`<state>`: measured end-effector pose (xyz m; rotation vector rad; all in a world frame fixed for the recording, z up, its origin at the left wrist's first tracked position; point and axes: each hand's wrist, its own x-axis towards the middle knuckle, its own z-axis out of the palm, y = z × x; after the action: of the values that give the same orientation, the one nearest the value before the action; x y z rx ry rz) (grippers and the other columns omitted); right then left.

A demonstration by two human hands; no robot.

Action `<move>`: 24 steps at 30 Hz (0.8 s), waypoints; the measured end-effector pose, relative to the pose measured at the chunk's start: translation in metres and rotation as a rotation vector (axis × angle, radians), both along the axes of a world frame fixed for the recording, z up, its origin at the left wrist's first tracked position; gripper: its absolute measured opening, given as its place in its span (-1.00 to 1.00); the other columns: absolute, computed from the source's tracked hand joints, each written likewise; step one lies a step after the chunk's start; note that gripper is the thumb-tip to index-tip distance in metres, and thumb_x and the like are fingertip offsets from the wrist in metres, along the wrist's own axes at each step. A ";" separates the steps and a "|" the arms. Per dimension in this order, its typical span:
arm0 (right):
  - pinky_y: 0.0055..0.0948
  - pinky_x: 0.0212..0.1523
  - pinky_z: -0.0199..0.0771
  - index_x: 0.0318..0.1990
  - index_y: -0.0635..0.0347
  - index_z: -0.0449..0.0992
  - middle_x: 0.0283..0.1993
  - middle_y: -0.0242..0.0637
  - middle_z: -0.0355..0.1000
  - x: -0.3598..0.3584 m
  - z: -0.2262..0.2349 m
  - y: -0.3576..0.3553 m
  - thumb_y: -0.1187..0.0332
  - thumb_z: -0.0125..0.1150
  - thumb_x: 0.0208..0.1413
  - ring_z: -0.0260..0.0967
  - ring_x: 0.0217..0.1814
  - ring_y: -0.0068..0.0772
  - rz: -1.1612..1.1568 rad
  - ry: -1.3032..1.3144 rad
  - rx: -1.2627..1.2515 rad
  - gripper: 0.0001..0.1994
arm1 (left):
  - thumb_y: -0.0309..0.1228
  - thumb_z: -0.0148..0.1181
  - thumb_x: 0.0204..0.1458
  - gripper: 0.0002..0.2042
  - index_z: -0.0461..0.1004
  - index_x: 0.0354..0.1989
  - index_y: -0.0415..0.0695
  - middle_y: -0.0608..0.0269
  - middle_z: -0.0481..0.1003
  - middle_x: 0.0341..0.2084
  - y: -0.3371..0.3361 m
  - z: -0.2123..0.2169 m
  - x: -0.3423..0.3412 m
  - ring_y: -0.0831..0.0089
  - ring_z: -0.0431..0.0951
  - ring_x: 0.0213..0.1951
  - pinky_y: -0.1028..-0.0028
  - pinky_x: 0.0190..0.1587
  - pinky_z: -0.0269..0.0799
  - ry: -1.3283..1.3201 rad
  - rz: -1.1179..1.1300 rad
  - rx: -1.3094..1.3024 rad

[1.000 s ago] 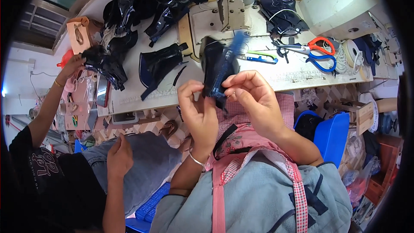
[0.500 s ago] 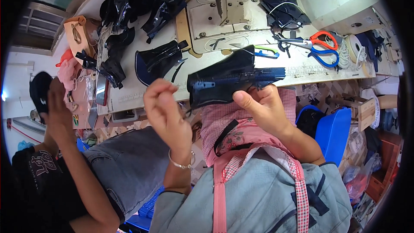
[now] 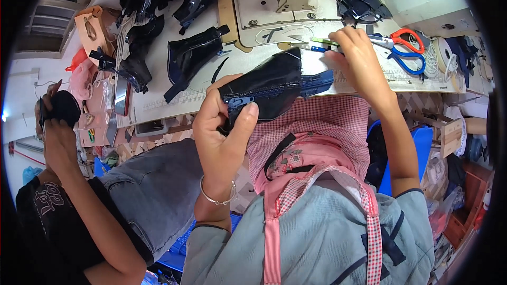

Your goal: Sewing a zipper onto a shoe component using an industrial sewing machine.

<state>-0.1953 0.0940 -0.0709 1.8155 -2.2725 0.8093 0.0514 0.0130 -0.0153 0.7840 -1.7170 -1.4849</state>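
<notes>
Black boot upper (image 3: 277, 75), blue zipper (image 3: 274, 91): left end grasped in your left hand (image 3: 222, 136), thumb at the slider, zipper tail pointing right. Then thread snips (image 3: 319, 49), your right hand (image 3: 363, 64) over the handles; can't tell if gripped.

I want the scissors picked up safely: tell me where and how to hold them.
Best gripped by the orange and blue handle loops of the scissors, coming from the right: both loops lie on that side, while the blades point left, toward the right hand.

pink apron (image 3: 323, 149), silver bracelet (image 3: 215, 201)
</notes>
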 end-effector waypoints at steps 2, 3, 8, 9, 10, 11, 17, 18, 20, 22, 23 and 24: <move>-0.27 -0.12 0.28 -0.24 0.27 0.40 -0.29 -0.12 0.35 -0.006 -0.009 -0.004 0.46 0.22 -0.10 0.27 -0.19 -0.07 0.031 -0.061 0.020 -0.76 | -0.54 0.13 0.00 -0.74 0.38 -0.11 -0.32 0.37 0.43 -0.36 0.002 0.000 -0.002 0.74 0.33 -0.34 0.70 -0.26 0.27 -0.018 -0.010 -0.031; -0.29 -0.15 0.29 -0.25 0.27 0.39 -0.29 -0.13 0.34 -0.009 -0.012 -0.005 0.44 0.21 -0.09 0.27 -0.21 -0.08 0.066 -0.122 0.036 -0.77 | -0.54 0.13 0.00 -0.74 0.37 -0.11 -0.32 0.37 0.42 -0.37 0.003 0.002 -0.004 0.74 0.33 -0.35 0.70 -0.26 0.27 -0.006 -0.003 -0.007; -0.46 -0.29 0.29 -0.22 0.29 0.38 -0.30 -0.19 0.38 -0.022 -0.006 0.008 0.49 0.14 -0.01 0.33 -0.29 -0.30 0.064 -0.220 0.142 -0.82 | -0.53 0.14 0.00 -0.73 0.37 -0.11 -0.32 0.39 0.42 -0.39 0.005 0.009 -0.002 0.74 0.33 -0.37 0.71 -0.28 0.27 -0.007 0.033 0.043; -0.46 -0.29 0.29 -0.22 0.29 0.38 -0.30 -0.19 0.38 -0.016 -0.003 0.013 0.49 0.14 -0.01 0.33 -0.29 -0.30 0.072 -0.220 0.146 -0.82 | -0.53 0.14 0.00 -0.73 0.37 -0.11 -0.32 0.39 0.42 -0.40 0.006 0.009 -0.002 0.74 0.34 -0.37 0.71 -0.28 0.27 -0.015 0.041 0.068; -0.48 -0.31 0.34 -0.20 0.29 0.39 -0.28 -0.19 0.42 -0.007 0.002 0.020 0.54 0.13 -0.03 0.36 -0.31 -0.34 -0.010 -0.528 -0.010 -0.80 | -0.53 0.14 0.00 -0.73 0.37 -0.11 -0.32 0.39 0.42 -0.41 0.006 0.009 -0.002 0.73 0.34 -0.37 0.71 -0.28 0.27 -0.022 0.049 0.095; -0.50 -0.33 0.38 -0.17 0.28 0.41 -0.25 -0.19 0.45 0.002 0.010 0.030 0.58 0.12 -0.06 0.40 -0.33 -0.39 -0.106 -0.830 -0.169 -0.76 | -0.53 0.14 0.00 -0.73 0.37 -0.11 -0.32 0.39 0.42 -0.41 0.006 0.008 -0.002 0.73 0.34 -0.37 0.71 -0.28 0.27 -0.021 0.048 0.101; -0.48 -0.52 0.38 0.03 0.09 0.44 -0.25 -0.26 0.30 0.054 0.045 0.049 0.55 0.26 -0.17 0.32 -0.48 -0.43 0.080 -0.230 -0.146 -0.51 | -0.52 0.14 0.00 -0.74 0.37 -0.12 -0.32 0.34 0.41 -0.36 0.005 0.009 -0.006 0.71 0.35 -0.36 0.69 -0.28 0.28 -0.086 0.030 0.000; -0.47 -0.54 0.36 0.02 0.07 0.46 -0.27 -0.29 0.27 0.059 0.045 0.047 0.51 0.28 -0.17 0.31 -0.50 -0.45 0.075 -0.233 -0.173 -0.52 | -0.52 0.14 0.00 -0.74 0.37 -0.13 -0.32 0.33 0.41 -0.34 0.005 0.008 -0.008 0.70 0.35 -0.35 0.69 -0.28 0.29 -0.057 0.021 0.000; -0.46 -0.58 0.36 -0.05 0.15 0.47 -0.30 -0.27 0.28 0.061 0.031 0.046 0.47 0.31 -0.17 0.31 -0.53 -0.44 0.104 -0.224 -0.298 -0.59 | -0.52 0.14 0.00 -0.75 0.37 -0.13 -0.32 0.32 0.41 -0.33 0.006 0.008 -0.009 0.70 0.35 -0.34 0.68 -0.27 0.29 -0.027 0.015 0.000; -0.47 -0.59 0.35 -0.10 0.20 0.47 -0.32 -0.24 0.29 0.064 0.031 0.044 0.46 0.33 -0.18 0.32 -0.52 -0.42 0.110 -0.215 -0.375 -0.61 | -0.52 0.13 0.00 -0.75 0.37 -0.14 -0.33 0.32 0.41 -0.32 0.007 0.007 -0.008 0.69 0.36 -0.33 0.67 -0.27 0.29 -0.049 0.027 -0.068; -0.48 -0.60 0.35 -0.15 0.25 0.47 -0.33 -0.21 0.31 0.065 0.031 0.044 0.45 0.35 -0.19 0.33 -0.52 -0.40 0.114 -0.206 -0.452 -0.64 | -0.52 0.13 0.00 -0.75 0.37 -0.14 -0.33 0.32 0.41 -0.32 0.007 0.007 -0.008 0.69 0.36 -0.33 0.67 -0.27 0.29 -0.050 0.028 -0.068; -0.48 -0.60 0.35 -0.15 0.25 0.47 -0.33 -0.21 0.31 0.065 0.030 0.043 0.45 0.35 -0.19 0.33 -0.52 -0.40 0.114 -0.206 -0.452 -0.64 | -0.52 0.13 0.00 -0.75 0.37 -0.14 -0.33 0.32 0.41 -0.32 0.008 0.008 -0.009 0.69 0.35 -0.34 0.67 -0.27 0.29 -0.036 0.025 -0.058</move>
<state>-0.1299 0.1375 -0.0407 1.7195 -1.8891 1.4517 0.0424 0.0208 -0.0077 0.8025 -1.7628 -1.4057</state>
